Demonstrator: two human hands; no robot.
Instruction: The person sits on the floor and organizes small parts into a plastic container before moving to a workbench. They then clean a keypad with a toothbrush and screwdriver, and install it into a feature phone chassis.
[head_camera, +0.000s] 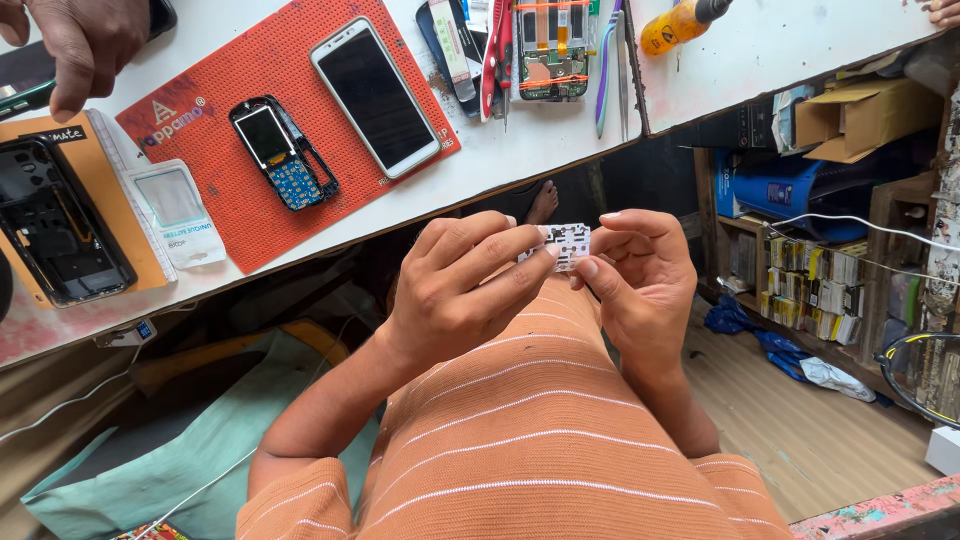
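At frame centre, the left hand and right hand are pinching a small white keypad piece between fingertips. Keeping it steady calls for light, even pressure at its edges. Further up, another person's hand is resting on the white table, partly cropped; the piece's underside is staying hidden.

Small white keypad, flat and roughly rectangular, with dark cut-outs across its face. Pinched at both ends between fingers, held level above the lap, near of the worktop edge, centre of scene.
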